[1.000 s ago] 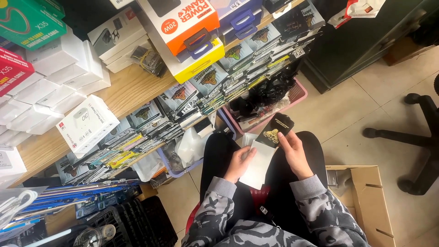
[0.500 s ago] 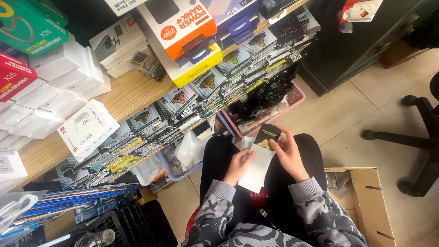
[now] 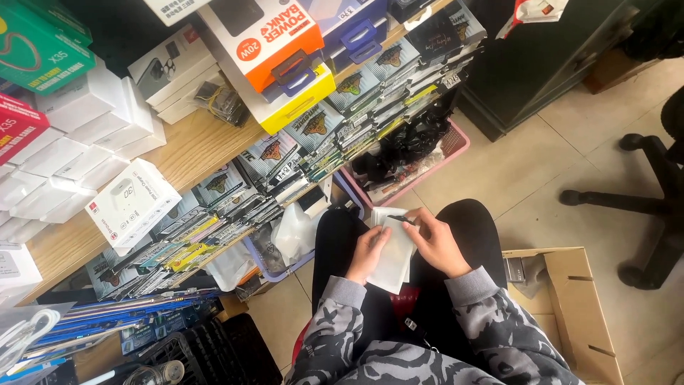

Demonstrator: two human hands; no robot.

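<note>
Stacked boxes [image 3: 64,164] and rows of flat packets [image 3: 335,135] crowd a wooden shelf [image 3: 192,146] above a tiled floor [image 3: 548,157], with a pink basket [image 3: 456,146] below and an open carton [image 3: 570,299] beside the seated person's lap.

A white sleeve [image 3: 394,251] is held over the knees. The left hand [image 3: 368,254] is closed on its left edge, thumb on top; the right hand [image 3: 436,242] is pinched on the top right corner, where a thin dark edge of a card [image 3: 400,218] shows at the sleeve's mouth. Each grip is thus pressed together on the sleeve, not spread.

The sleeve is judged to be light, thin and limp, easily creased, and probably slick; it is best held by its edges, near the mouth, so that it stays open and flat. The card is judged stiffer, and is best held by its rim.

Compared with the earlier pictures, the dark card, then held up clear in the right hand above the sleeve, is now almost wholly hidden inside it. The hands have been drawn closer together, and the view has shifted slightly.
</note>
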